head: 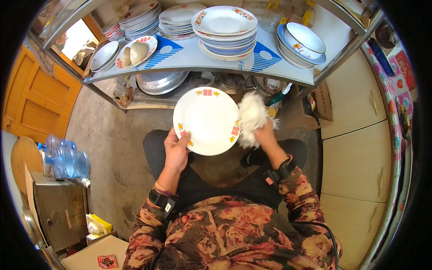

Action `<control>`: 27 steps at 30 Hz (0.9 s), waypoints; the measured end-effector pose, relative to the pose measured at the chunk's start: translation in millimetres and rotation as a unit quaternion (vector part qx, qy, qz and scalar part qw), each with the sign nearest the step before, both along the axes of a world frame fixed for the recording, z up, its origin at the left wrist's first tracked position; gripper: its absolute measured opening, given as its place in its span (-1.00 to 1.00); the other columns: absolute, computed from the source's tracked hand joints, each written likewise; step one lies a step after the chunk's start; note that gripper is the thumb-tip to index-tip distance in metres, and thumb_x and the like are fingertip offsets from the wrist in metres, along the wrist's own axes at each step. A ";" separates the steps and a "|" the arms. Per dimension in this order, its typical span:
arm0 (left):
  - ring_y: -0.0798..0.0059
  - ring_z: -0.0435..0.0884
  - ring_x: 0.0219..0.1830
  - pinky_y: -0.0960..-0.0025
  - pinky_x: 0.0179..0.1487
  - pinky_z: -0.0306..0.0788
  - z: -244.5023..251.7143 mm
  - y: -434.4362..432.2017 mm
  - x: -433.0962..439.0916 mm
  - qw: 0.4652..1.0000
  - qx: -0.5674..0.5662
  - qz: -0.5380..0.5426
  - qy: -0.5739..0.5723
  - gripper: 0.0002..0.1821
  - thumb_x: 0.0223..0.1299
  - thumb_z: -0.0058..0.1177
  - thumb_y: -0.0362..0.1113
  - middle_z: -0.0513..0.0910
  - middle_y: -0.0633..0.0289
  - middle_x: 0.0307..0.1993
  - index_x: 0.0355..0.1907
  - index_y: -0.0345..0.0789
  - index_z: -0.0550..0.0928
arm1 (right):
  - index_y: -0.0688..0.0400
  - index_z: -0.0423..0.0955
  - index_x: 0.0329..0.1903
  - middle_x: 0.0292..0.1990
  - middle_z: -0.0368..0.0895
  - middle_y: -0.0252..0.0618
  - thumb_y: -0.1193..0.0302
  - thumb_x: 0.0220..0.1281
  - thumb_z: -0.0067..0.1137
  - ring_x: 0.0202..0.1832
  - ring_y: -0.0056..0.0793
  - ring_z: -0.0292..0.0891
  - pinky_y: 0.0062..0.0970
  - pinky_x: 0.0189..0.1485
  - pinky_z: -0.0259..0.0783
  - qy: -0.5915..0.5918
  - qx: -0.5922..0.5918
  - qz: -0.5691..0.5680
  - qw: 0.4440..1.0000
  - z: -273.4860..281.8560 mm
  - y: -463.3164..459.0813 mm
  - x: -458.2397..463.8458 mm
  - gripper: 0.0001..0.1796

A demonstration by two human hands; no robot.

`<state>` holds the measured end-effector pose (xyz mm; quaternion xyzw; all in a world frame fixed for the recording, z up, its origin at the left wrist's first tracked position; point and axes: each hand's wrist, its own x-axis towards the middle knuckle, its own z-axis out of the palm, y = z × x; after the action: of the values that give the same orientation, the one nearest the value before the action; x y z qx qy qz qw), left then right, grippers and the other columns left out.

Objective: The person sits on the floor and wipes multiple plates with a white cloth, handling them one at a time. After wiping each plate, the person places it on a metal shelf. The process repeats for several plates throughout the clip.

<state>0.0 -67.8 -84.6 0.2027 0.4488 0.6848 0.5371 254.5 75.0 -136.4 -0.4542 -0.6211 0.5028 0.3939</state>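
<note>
My left hand [177, 150] grips the lower left rim of a white plate [207, 118] with red and yellow flower decoration, thumb on its face. My right hand [265, 135] holds a fluffy white cloth [251, 114] just right of the plate, its edge close to the plate's rim; whether they touch I cannot tell. The plate is held above my knees, in front of the shelf. On the shelf, a stack of plates [224, 33] stands straight ahead, with more stacked plates [140, 18] to the left and stacked bowls [303, 40] to the right.
A metal-framed shelf [209, 64] spans the front, with a metal basin [162, 81] beneath. An oval plate [149, 50] on it holds pale halved pieces. Cabinets [354, 162] stand at right, beside a cardboard box [322, 104]. Blue water bottles [72, 163] and a metal cabinet [60, 209] are at left.
</note>
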 end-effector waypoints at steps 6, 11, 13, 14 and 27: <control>0.52 0.61 -0.14 0.42 -0.01 0.49 8.1 11.7 -23.6 0.987 -0.005 -0.145 0.067 -0.65 0.24 0.00 -0.51 0.64 0.14 -0.07 0.10 -0.47 0.51 | 0.30 0.41 0.14 -0.06 0.61 -0.18 0.56 -0.06 0.38 -0.08 -0.40 0.56 -0.38 -0.01 0.49 0.142 -0.234 0.101 0.957 4.8 2.7 -5.6 -0.39; 0.43 0.62 -0.06 0.39 0.03 0.50 32.1 38.7 -50.8 0.977 -0.041 -0.199 0.069 -0.57 0.29 0.02 -0.34 0.61 0.09 -0.02 0.17 -0.47 0.45 | 0.25 0.40 0.15 -0.06 0.59 -0.22 0.51 0.02 0.36 -0.10 -0.42 0.56 -0.40 -0.09 0.54 0.322 -0.330 0.120 0.879 -3.6 -9.1 -15.6 -0.42; 0.41 0.60 -0.01 0.38 0.05 0.49 33.7 34.2 -35.4 0.990 0.050 -0.126 0.025 -0.49 0.31 0.01 -0.29 0.56 0.08 0.06 0.26 -0.45 0.33 | 0.24 0.39 0.15 -0.08 0.59 -0.24 0.50 0.05 0.34 -0.10 -0.42 0.55 -0.40 -0.10 0.54 0.379 -0.364 0.054 0.849 -13.8 -13.1 -22.6 -0.44; 0.40 0.59 0.01 0.38 0.06 0.49 33.9 29.7 -25.1 0.989 0.110 -0.093 -0.018 -0.44 0.32 0.01 -0.26 0.53 0.07 0.10 0.30 -0.45 0.27 | 0.22 0.39 0.14 -0.11 0.58 -0.27 0.49 0.08 0.31 -0.10 -0.43 0.54 -0.40 -0.09 0.53 0.385 -0.338 0.057 0.857 -18.0 -13.9 -24.4 -0.48; 0.14 0.58 0.06 0.16 0.13 0.51 7.3 8.5 9.9 0.999 0.000 -0.026 -0.038 -0.53 0.19 -0.13 -0.60 0.50 -0.09 0.09 0.20 -0.54 0.30 | 0.28 0.34 0.07 -0.01 0.54 -0.07 0.41 -0.07 0.39 0.00 -0.26 0.52 -0.37 0.03 0.45 -0.086 0.224 0.015 0.971 54.7 -9.5 -13.2 -0.38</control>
<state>9.9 -59.2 -77.3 0.1882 0.4230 0.6774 0.5717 241.3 65.6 -81.7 -0.3870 -0.7560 0.3158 0.4230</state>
